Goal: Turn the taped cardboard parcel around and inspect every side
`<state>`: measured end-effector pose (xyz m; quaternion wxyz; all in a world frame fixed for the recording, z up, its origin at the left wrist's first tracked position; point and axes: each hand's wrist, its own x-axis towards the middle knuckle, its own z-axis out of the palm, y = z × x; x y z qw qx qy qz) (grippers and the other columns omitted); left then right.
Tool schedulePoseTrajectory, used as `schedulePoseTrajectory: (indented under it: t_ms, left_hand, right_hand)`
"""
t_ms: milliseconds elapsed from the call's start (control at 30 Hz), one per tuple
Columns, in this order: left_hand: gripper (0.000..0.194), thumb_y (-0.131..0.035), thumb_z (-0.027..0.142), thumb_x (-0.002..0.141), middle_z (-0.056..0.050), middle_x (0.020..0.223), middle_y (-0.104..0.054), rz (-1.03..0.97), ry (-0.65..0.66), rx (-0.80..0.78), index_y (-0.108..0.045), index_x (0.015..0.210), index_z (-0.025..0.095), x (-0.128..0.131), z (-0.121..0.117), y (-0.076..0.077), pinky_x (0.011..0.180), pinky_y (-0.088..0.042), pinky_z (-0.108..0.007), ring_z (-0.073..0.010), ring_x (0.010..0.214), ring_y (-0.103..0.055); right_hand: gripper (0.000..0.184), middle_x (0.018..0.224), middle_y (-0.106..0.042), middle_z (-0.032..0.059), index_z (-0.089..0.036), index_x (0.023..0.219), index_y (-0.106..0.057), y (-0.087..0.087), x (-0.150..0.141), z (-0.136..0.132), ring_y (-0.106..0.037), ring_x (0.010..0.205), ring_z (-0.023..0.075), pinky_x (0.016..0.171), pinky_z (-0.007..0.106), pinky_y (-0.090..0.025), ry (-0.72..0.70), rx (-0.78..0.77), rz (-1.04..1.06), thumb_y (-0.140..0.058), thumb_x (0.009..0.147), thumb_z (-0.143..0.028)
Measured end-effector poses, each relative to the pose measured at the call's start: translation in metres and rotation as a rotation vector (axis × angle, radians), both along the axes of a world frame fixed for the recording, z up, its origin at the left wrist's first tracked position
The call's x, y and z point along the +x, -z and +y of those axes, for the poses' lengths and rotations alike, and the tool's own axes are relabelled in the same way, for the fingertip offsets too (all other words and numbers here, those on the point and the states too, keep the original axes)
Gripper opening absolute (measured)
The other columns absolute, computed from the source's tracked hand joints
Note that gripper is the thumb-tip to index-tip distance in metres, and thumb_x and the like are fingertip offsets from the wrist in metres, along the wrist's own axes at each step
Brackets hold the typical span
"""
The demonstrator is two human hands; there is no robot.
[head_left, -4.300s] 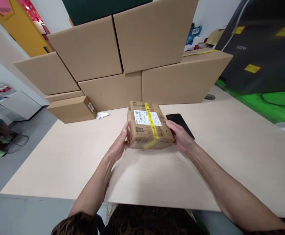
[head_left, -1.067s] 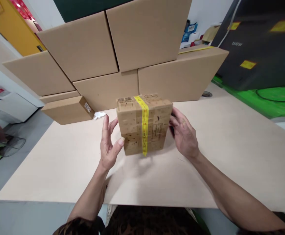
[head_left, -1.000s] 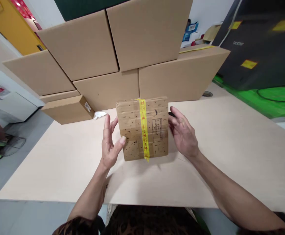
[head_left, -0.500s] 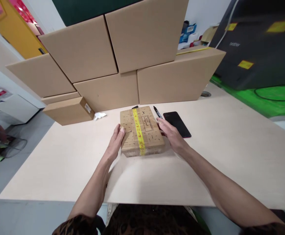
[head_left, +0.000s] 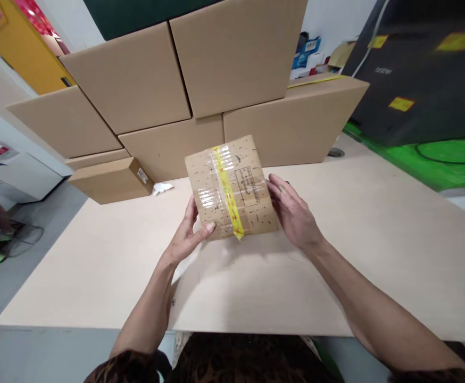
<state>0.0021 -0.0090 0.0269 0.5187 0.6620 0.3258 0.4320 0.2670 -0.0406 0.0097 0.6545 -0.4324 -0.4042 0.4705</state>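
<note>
A small cardboard box (head_left: 210, 202) with yellow tape down its top, clear tape, dark flecks and a printed panel is tilted up, its far edge raised and its top turned toward me. My left hand (head_left: 187, 234) grips its left side, thumb lying on the near left corner of the top. Against the right side presses my right hand (head_left: 294, 213), fingers partly tucked behind the box. The marker and the phone on the table are hidden behind the box and the right hand.
Large cardboard boxes (head_left: 240, 58) are stacked along the table's back. A flat brown box (head_left: 105, 181) stands at back left, near a crumpled white scrap (head_left: 162, 188). A tape roll (head_left: 335, 152) lies at back right. The dark case (head_left: 424, 69) rises beyond the pale table (head_left: 392, 229).
The taped box has gone from lying flat to tilted, far edge up. My left thumb has moved onto its top, and both hands have gone with it. The phone and marker became hidden.
</note>
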Motion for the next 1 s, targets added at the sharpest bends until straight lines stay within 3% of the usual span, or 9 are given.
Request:
schedulePoseTrajectory:
  t_ms: [100, 233, 367, 467, 600, 733, 867, 1000]
  left_hand:
    - [0.089, -0.078, 0.057, 0.091, -0.013, 0.177, -0.037, 0.03, 0.01, 0.069, -0.038, 0.167, 0.032, -0.004, 0.0, 0.004, 0.136, -0.027, -0.057, -0.037, 0.166, -0.031]
    - [0.088, -0.078, 0.062, 0.089, -0.013, 0.175, -0.04, -0.016, -0.065, 0.109, -0.043, 0.164, 0.033, -0.013, 0.004, 0.012, 0.136, -0.026, -0.058, -0.038, 0.166, -0.03]
    - [0.096, -0.08, 0.065, 0.085, -0.008, 0.182, -0.028, 0.0, -0.088, 0.165, -0.039, 0.167, 0.036, -0.018, 0.007, 0.018, 0.138, -0.019, -0.057, -0.0359, 0.17, -0.02]
    - [0.087, -0.07, 0.075, 0.089, -0.007, 0.177, -0.04, -0.066, -0.127, 0.187, -0.047, 0.163, 0.036, -0.016, 0.008, 0.016, 0.139, -0.017, -0.053, -0.0323, 0.169, -0.025]
    - [0.073, -0.064, 0.078, 0.092, -0.008, 0.162, -0.06, -0.188, -0.276, 0.04, -0.064, 0.148, 0.031, -0.009, 0.006, 0.005, 0.134, -0.033, -0.05, -0.0322, 0.16, -0.044]
    - [0.072, -0.064, 0.081, 0.089, -0.009, 0.146, -0.073, -0.294, -0.268, -0.276, -0.073, 0.135, 0.026, -0.003, 0.004, -0.003, 0.122, -0.052, -0.05, -0.0358, 0.149, -0.058]
    - [0.072, -0.071, 0.078, 0.087, -0.009, 0.149, -0.071, -0.241, -0.26, -0.457, -0.072, 0.135, 0.024, -0.003, 0.008, 0.003, 0.123, -0.052, -0.049, -0.0358, 0.148, -0.059]
    - [0.088, -0.091, 0.053, 0.078, -0.009, 0.165, -0.058, -0.152, -0.251, -0.474, -0.057, 0.155, 0.027, -0.006, 0.01, 0.013, 0.129, -0.045, -0.051, -0.0369, 0.155, -0.052]
  right_hand:
    - [0.055, 0.159, -0.064, 0.0027, -0.037, 0.141, -0.065, -0.005, -0.002, -0.001, -0.053, 0.154, 0.0285, 0.128, 0.054, -0.044, 0.026, 0.049, -0.027, -0.061, 0.094, -0.065]
    - [0.055, 0.151, -0.069, 0.0037, -0.037, 0.132, -0.069, -0.001, -0.009, 0.001, -0.056, 0.151, 0.0302, 0.118, 0.052, -0.053, 0.049, 0.081, -0.056, -0.053, 0.094, -0.073]
    - [0.059, 0.142, -0.074, 0.0026, -0.037, 0.131, -0.07, 0.004, -0.011, 0.003, -0.061, 0.144, 0.0311, 0.109, 0.052, -0.058, 0.033, 0.035, -0.037, -0.053, 0.092, -0.078]
    - [0.059, 0.134, -0.077, 0.003, -0.037, 0.128, -0.071, 0.004, -0.009, 0.004, -0.065, 0.139, 0.0318, 0.106, 0.052, -0.059, 0.047, 0.0, -0.009, -0.053, 0.092, -0.079]
    - [0.055, 0.123, -0.08, 0.0057, -0.033, 0.118, -0.075, 0.005, -0.007, 0.004, -0.069, 0.132, 0.0333, 0.106, 0.053, -0.058, 0.036, -0.049, 0.045, -0.059, 0.09, -0.077]
    - [0.053, 0.118, -0.082, 0.0098, -0.029, 0.116, -0.076, 0.009, -0.009, 0.003, -0.072, 0.127, 0.0331, 0.109, 0.055, -0.055, 0.019, -0.16, 0.049, -0.067, 0.089, -0.074]
    - [0.051, 0.134, -0.079, 0.0119, -0.029, 0.118, -0.075, 0.014, -0.012, 0.002, -0.07, 0.132, 0.0337, 0.116, 0.057, -0.051, -0.04, -0.226, 0.067, -0.071, 0.088, -0.069]
    - [0.052, 0.144, -0.075, 0.0108, -0.029, 0.122, -0.076, 0.016, -0.014, 0.002, -0.065, 0.14, 0.0349, 0.12, 0.058, -0.047, -0.062, -0.212, 0.079, -0.075, 0.086, -0.066]
